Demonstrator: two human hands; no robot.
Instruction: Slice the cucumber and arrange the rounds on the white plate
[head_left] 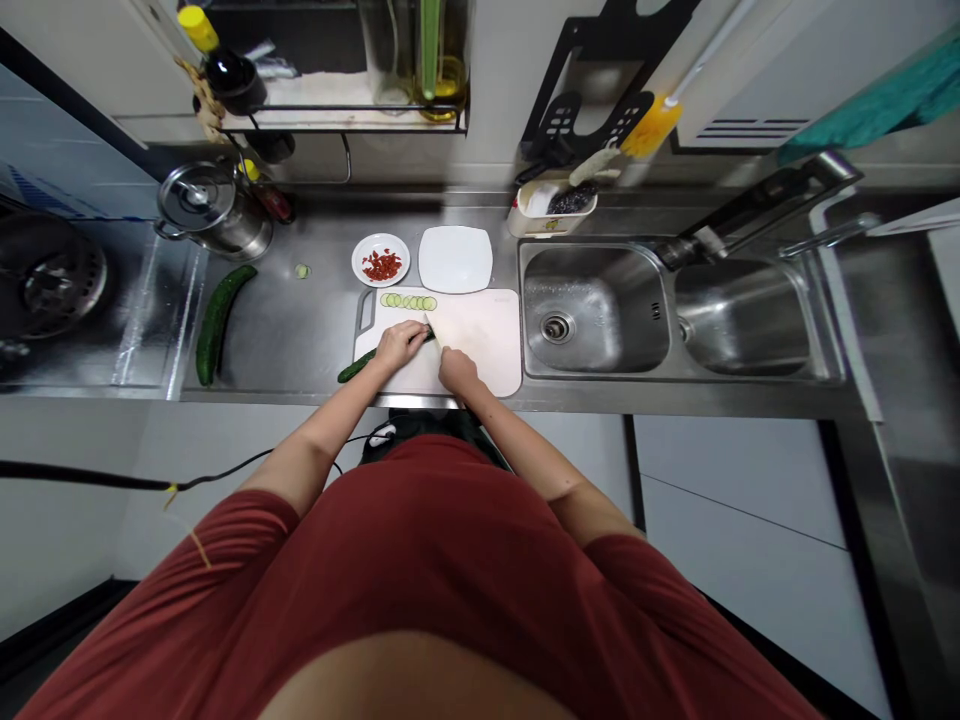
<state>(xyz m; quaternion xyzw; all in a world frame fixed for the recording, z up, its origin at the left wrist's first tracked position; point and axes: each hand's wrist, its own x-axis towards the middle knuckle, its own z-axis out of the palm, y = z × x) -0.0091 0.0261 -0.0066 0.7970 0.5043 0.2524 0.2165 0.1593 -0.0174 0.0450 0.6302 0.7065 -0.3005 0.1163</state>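
The dark green cucumber point(356, 367) lay on the left part of the white cutting board point(487, 345), its long axis slanting from a lower-left tip, which poked past the board's left edge, up toward the right, where its end met the knife point(437, 335). The left hand point(401, 345) was the nearer one, lying right over the cucumber with its fingers bent down around it, close to that right end; how the thumb sat could not be told. The right hand point(457, 372) was wrapped around the knife handle, mostly hiding it, and stood just right of the cucumber — the blade pointed up and leftward, crossing the cucumber's line close to the left fingertips. Whether the edge touched the flesh was too small to tell. Above both hands, a row of pale slices point(409, 301) ran along the board's top edge, so the roomier side was to the right, where the board lay bare as far as its rounded border. Beyond the top edge stood a square white plate point(455, 240) and a round dish point(358, 262) of red pieces point(382, 265); rightward came the sink point(600, 345) — and well off to the left, a larger cucumber point(215, 325) on the steel counter point(289, 340).
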